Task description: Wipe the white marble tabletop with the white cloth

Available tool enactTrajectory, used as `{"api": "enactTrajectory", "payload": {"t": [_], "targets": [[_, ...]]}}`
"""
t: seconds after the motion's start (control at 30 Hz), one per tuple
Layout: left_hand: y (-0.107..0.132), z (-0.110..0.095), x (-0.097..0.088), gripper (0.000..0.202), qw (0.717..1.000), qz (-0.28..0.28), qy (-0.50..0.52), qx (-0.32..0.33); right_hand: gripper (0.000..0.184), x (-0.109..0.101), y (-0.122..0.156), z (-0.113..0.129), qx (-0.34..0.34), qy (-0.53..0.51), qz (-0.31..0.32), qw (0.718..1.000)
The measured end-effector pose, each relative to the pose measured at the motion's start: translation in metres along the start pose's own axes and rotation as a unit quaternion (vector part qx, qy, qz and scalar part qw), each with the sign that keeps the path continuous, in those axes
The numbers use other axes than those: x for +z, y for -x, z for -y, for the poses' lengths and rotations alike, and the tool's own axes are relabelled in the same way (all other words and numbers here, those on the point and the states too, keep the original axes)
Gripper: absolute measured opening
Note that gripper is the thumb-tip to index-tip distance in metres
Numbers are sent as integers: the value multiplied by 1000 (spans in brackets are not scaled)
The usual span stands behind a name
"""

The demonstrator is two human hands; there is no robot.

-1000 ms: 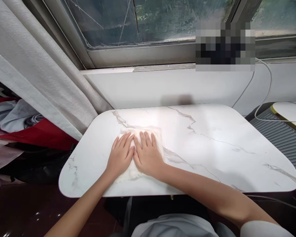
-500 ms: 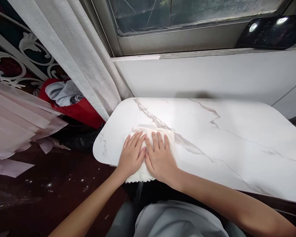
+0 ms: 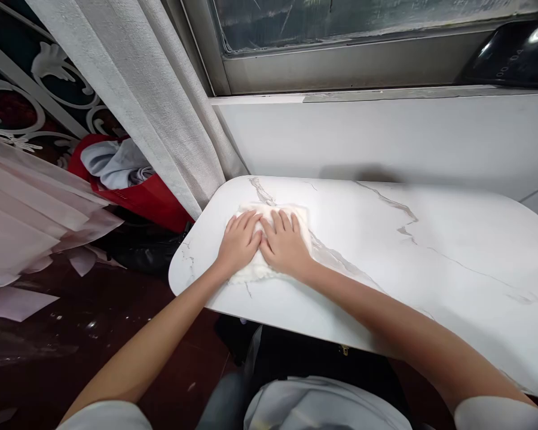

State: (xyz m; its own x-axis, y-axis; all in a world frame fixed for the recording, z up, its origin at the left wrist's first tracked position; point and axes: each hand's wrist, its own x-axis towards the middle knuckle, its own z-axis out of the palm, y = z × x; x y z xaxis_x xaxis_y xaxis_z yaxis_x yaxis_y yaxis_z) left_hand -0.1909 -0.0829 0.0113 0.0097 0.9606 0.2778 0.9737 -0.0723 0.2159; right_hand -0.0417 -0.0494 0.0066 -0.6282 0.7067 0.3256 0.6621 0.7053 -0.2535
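Note:
A white fluffy cloth (image 3: 302, 214) lies flat on the white marble table (image 3: 430, 263), near its far left corner. My left hand (image 3: 239, 243) presses on the cloth's left half, fingers stretched out and flat. My right hand (image 3: 285, 243) lies flat on the right half, touching the left hand, fingers spread forward. Most of the cloth is hidden under both palms.
A grey curtain (image 3: 152, 101) hangs at the table's left corner. Behind it sits a red bag (image 3: 147, 200) with grey clothes. A window frame (image 3: 341, 65) and white wall run behind the table. A dark device (image 3: 515, 57) rests on the sill at the right.
Both hands slid the cloth away from the near edge toward the far left corner of the table. The view shifted slightly.

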Motion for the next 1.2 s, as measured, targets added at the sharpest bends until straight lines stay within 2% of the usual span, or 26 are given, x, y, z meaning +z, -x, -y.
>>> {"api": "enactTrajectory", "payload": {"t": [0.13, 0.33, 0.63, 0.9, 1.03, 1.2], "targets": [[-43, 17, 9, 43, 1000, 1, -3, -16, 52, 7, -42, -19, 17, -15, 10, 1000], [-102, 39, 21, 41, 1000, -6, 11, -5, 51, 19, -93, -46, 40, -12, 1, 999], [-160, 72, 33, 43, 999, -3, 20, 29, 52, 38, -146, -61, 71, 2, -16, 997], [-184, 92, 37, 44, 999, 5, 24, 25, 50, 50, -174, -67, 67, 16, -36, 997], [-183, 101, 34, 46, 999, 18, 15, 21, 51, 52, -180, -59, 59, 25, -28, 998], [-170, 113, 26, 48, 999, 29, -5, 26, 54, 54, -177, -41, 67, 13, -9, 998]]}}
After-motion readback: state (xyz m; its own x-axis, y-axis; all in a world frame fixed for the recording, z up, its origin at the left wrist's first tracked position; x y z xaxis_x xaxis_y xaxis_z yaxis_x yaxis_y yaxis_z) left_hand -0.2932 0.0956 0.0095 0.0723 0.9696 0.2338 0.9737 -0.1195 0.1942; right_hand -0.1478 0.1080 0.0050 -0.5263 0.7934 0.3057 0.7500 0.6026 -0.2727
